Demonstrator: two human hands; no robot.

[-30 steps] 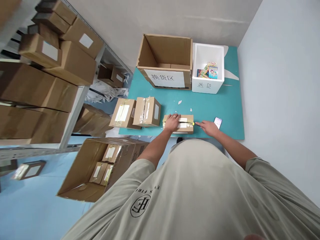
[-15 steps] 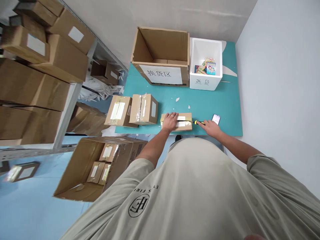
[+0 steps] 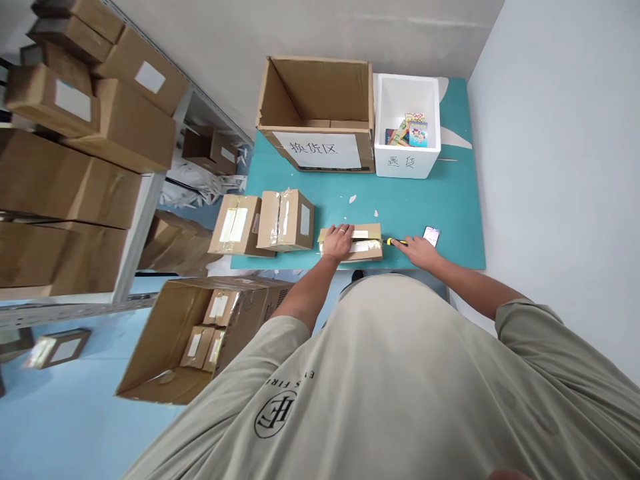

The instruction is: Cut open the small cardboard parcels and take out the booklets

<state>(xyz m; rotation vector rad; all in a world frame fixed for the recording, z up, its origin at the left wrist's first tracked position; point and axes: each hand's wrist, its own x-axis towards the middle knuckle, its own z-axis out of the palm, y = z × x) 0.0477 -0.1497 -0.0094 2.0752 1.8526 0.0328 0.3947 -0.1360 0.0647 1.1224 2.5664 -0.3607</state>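
Note:
A small taped cardboard parcel (image 3: 367, 245) lies near the front edge of the teal table (image 3: 425, 207). My left hand (image 3: 339, 241) rests flat on its left half, fingers spread. My right hand (image 3: 420, 251) is closed round a yellow-handled utility knife (image 3: 397, 241) whose tip points at the parcel's right end. A phone (image 3: 431, 235) lies just right of that hand.
Two taped parcels (image 3: 240, 225) (image 3: 287, 219) sit at the table's left. At the back stand an open labelled carton (image 3: 320, 110) and a white foam box (image 3: 407, 127) holding colourful items. A carton of parcels (image 3: 200, 337) stands on the floor; shelves of boxes (image 3: 75, 133) fill the left.
The knife in my right hand has drawn slightly right, off the parcel's end. The view shifted a little; my left hand stays on the parcel.

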